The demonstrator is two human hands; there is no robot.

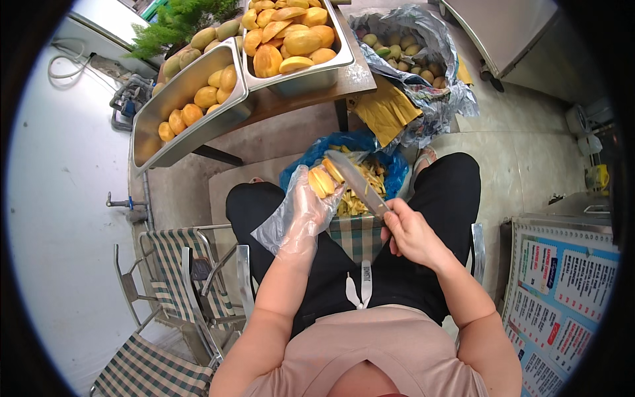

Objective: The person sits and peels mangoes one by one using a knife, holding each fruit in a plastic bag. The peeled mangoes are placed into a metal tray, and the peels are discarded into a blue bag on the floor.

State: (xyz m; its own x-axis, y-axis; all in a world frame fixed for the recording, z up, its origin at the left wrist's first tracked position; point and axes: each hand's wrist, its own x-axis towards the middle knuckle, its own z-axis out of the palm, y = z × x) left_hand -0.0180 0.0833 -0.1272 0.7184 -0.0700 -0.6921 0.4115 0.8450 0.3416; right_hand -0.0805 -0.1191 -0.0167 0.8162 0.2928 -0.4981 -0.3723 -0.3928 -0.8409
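My left hand (308, 201), in a clear plastic glove, holds a peeled mango (321, 182) with cuts along its flesh. A slice of mango (333, 170) stands partly apart from it, beside the blade. My right hand (414, 233) is bare and grips the handle of a wide-bladed knife (358, 182). The knife slants up and left, its tip near the slice. Below both hands a blue plastic bag (397, 166) gapes between my knees, filled with mango peelings (369, 173). The glove and fruit hide part of the bag.
On a wooden table (364, 74) stand a steel pan (347, 54) heaped with mango pieces and a deep steel pan (149, 141) with peeled mangoes. Unpeeled mangoes (188, 57) lie behind. A paper-lined bag (446, 54) of mangoes is far right. Folding chairs (171, 268) stand left, a menu board (555, 297) right.
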